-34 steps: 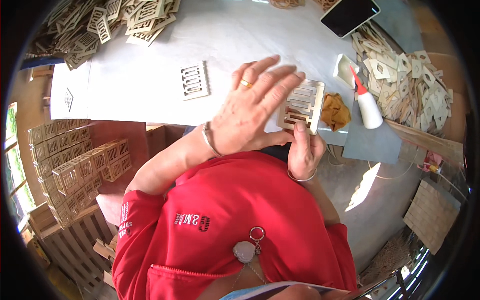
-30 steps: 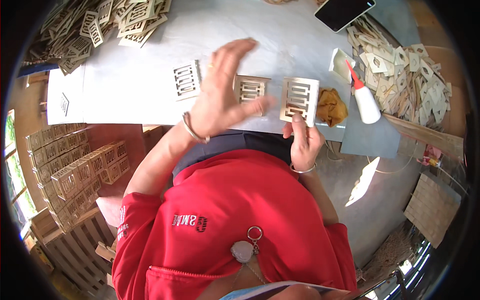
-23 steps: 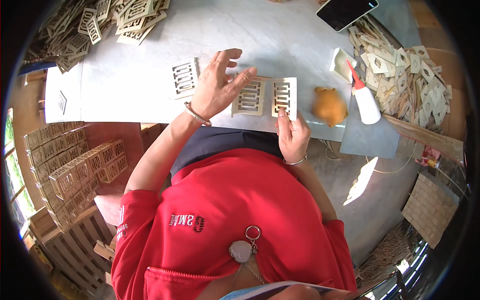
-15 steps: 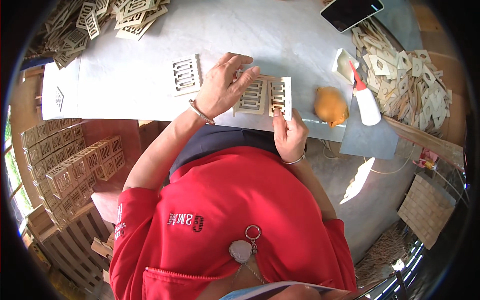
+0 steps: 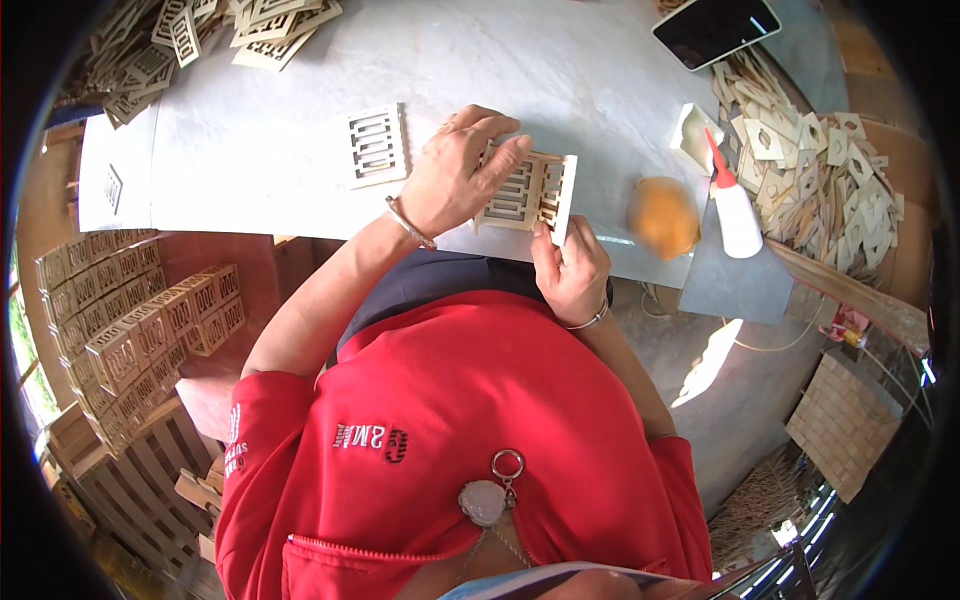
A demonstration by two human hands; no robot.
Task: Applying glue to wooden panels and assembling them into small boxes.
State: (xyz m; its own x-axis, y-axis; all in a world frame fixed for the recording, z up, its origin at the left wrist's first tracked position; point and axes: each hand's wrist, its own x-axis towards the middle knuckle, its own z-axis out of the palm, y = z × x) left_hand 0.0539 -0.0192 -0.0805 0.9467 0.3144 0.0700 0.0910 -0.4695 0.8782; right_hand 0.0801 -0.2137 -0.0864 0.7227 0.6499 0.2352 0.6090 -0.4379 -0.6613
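Pale wooden lattice panels with rectangular cutouts stand joined at an angle near the table's front edge, as part of a small box [image 5: 512, 200]. My left hand [image 5: 455, 170] is closed round its left side, fingers over the far edge and thumb across the top. At the right end, a cutout panel [image 5: 562, 190] stands tilted nearly edge-on. My right hand [image 5: 574, 270] pinches that panel's near lower corner between thumb and fingers. Another lattice piece [image 5: 377, 146] lies on the table left of my left hand. What my left fingertips touch behind the box is hidden.
Right of my hands are a blurred orange round thing [image 5: 663, 218], a white glue bottle with red nozzle [image 5: 738, 220], a small white tray [image 5: 692, 140], a phone [image 5: 715, 30] and heaped wooden cutouts [image 5: 830, 170]. Lattice panels [image 5: 270, 30] lie far left; finished lattice boxes [image 5: 130, 320] are stacked below.
The right panel has swung from facing up to nearly edge-on, turned by my right hand, which moved slightly left. My left hand keeps its hold. The whole view has shifted a little.
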